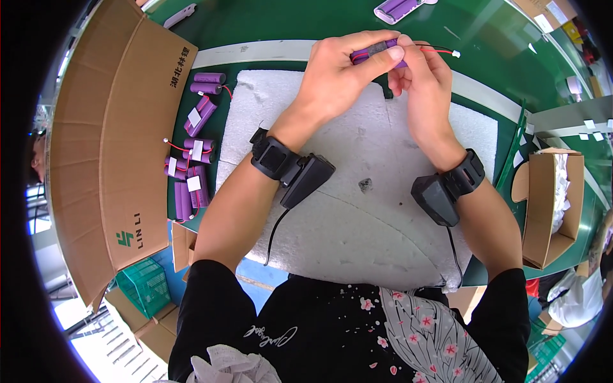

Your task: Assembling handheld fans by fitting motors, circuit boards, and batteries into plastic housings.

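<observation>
Beyond the far edge of the white foam board, both my hands hold a purple battery pack with a dark grey band around it. My left hand is closed round its left end, the thumb pressed along its front. My right hand pinches the right end between thumb and fingers. Red and black wires run out past the right fingers to a small white connector. The fingers cover much of the pack.
Several purple battery packs with white labels lie left of the foam. A large cardboard box walls off the left side. At right stands a small carton with white pieces inside. Another purple pack lies at the far edge of the green table.
</observation>
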The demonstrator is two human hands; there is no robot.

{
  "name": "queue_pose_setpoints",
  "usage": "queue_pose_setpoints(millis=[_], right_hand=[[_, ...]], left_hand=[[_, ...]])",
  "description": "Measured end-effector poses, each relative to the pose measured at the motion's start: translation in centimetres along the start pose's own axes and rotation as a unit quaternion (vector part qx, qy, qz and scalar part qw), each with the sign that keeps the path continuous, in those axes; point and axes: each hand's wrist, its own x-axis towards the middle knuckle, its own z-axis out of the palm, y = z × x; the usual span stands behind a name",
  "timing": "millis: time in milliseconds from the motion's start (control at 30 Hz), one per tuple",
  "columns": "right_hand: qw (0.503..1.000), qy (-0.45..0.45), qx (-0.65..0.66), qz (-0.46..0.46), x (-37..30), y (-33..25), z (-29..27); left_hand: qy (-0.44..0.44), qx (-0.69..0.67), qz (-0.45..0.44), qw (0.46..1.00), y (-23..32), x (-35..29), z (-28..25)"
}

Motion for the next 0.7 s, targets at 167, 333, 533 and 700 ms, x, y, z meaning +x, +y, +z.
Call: queue_pose_setpoints(millis=[167,333,533,700], right_hand=[[1.0,-0.001,0.003,0.002,-0.16,-0.04,0.04],[1.0,-0.007,-0.005,-0.007,-0.09,0.17,-0.06],[1.0,-0.009,-0.003,-0.007,0.01,0.26,-0.2],[1.0,-0.012,-0.009,-0.011,-0.06,0.13,-0.06]], left_hand=[[0.013,0.02,0.02,1.0,-0.29,-0.13,0.13],[0.004,0.012,0.011,1.0,-0.11,-0.03,-0.08],[0.01,0.014,0.0,1.0,0.04,0.01,-0.08],[0.013,0.013,0.008,1.0,-0.09,0.01,-0.09]])
